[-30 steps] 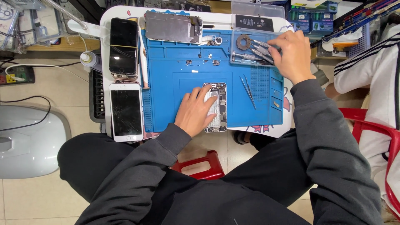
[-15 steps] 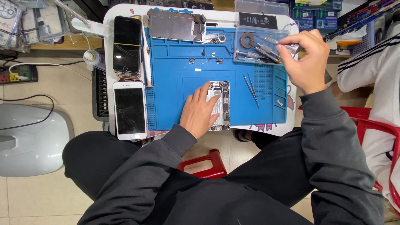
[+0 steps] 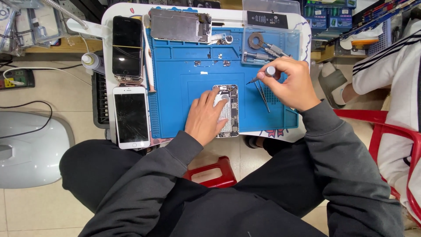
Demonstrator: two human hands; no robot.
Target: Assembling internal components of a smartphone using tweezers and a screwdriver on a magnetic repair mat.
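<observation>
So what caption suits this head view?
Left hand steadies an opened silver phone on a blue mat; right hand holds a small screwdriver.

We see a white phone (image 3: 131, 116) and a black phone (image 3: 127, 46) left of the blue mat (image 3: 180, 101); tweezers (image 3: 263, 96) lie on it.

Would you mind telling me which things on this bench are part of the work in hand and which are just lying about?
In use:
- opened phone, under the left hand
- screwdriver, held in the right hand
- blue mat

Lying about:
- tweezers
- white phone
- black phone
- metal screen plate
- small bottle
</observation>
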